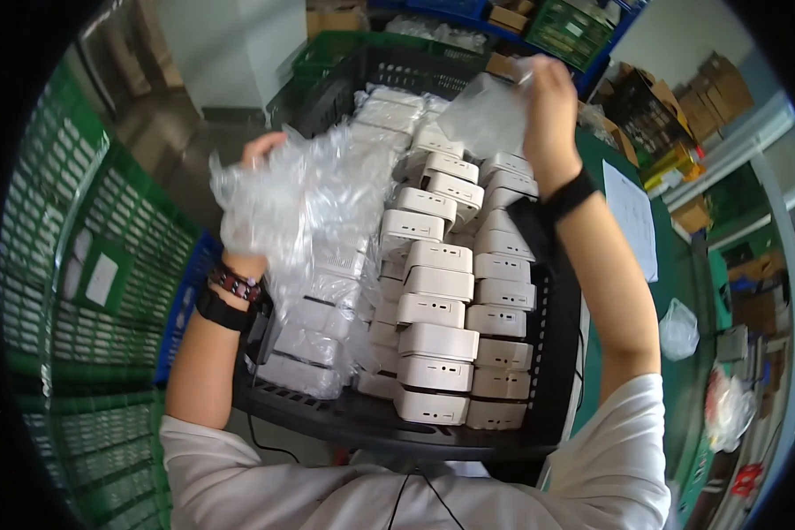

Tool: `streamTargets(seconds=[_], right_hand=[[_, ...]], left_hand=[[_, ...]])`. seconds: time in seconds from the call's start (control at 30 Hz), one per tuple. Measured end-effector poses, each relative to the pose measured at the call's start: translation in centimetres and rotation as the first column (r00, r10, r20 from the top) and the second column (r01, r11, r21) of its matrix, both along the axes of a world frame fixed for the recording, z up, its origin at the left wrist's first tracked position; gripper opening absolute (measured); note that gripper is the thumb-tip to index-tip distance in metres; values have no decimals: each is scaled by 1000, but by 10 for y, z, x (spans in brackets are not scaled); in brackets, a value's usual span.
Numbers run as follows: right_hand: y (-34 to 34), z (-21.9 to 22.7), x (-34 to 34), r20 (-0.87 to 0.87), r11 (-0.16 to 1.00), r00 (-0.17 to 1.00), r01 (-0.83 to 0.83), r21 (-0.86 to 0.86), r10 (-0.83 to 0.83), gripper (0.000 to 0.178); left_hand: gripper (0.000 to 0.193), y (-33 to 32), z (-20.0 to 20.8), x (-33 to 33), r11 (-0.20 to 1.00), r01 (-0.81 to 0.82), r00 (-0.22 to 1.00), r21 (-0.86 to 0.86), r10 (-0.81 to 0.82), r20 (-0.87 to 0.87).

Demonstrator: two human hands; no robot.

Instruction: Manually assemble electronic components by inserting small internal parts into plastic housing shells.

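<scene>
White devices [437, 309] are stacked in black crate [548, 340], some plastic-wrapped, with crumpled plastic [283, 194] gripped in left hand [261, 148] and clear bag [486, 117] gripped in right hand [552, 113], above crate.

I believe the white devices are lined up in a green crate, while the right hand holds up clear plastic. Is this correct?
Not quite: the crate around them is black, as the head view shows. The white devices are indeed lined up in it, and the right hand holds up clear plastic.
</scene>
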State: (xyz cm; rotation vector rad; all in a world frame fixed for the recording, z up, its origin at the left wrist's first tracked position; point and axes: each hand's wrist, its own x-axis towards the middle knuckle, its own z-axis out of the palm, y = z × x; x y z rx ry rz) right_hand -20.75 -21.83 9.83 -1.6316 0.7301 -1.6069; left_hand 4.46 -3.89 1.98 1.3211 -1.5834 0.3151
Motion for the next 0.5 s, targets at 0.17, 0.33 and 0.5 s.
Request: streamTargets(seconds=[0.17,0.33,0.5], right_hand=[[155,-21,-11,-130,757,758,-590,281,639,8],[222,-7,-29,120,401,469,-842,361,875,32],[201,-3,-59,-353,777,818,-558,-292,454,57]], left_hand=[[58,46,21,-69,671,677,659,304,-367,-657],[51,61,16,-102,540,675,737,503,-450,-505],[47,67,35,-124,422,798,561,430,-257,-787]])
